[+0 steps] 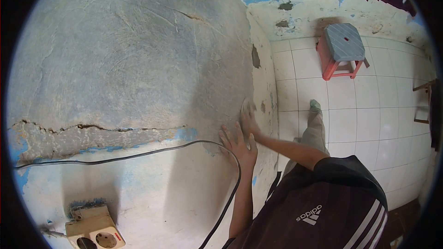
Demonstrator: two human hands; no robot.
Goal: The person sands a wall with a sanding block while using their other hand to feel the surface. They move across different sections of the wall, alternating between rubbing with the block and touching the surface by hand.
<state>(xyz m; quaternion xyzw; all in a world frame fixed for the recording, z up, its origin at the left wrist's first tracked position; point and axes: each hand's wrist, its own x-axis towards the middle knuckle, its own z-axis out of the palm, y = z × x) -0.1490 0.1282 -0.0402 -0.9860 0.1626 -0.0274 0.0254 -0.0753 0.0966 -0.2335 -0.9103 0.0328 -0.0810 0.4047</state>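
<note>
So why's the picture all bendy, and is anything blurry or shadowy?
In the head view, floor tiles bow and corners go black, likely from a wide lens; also in the head view, the right hand looks blurrier than the left hand; again in the head view, a shadow darkens the wall beside the left arm.

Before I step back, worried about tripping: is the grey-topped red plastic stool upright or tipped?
Upright: the stool stands legs-down on white floor tiles, seat uppermost.
</note>
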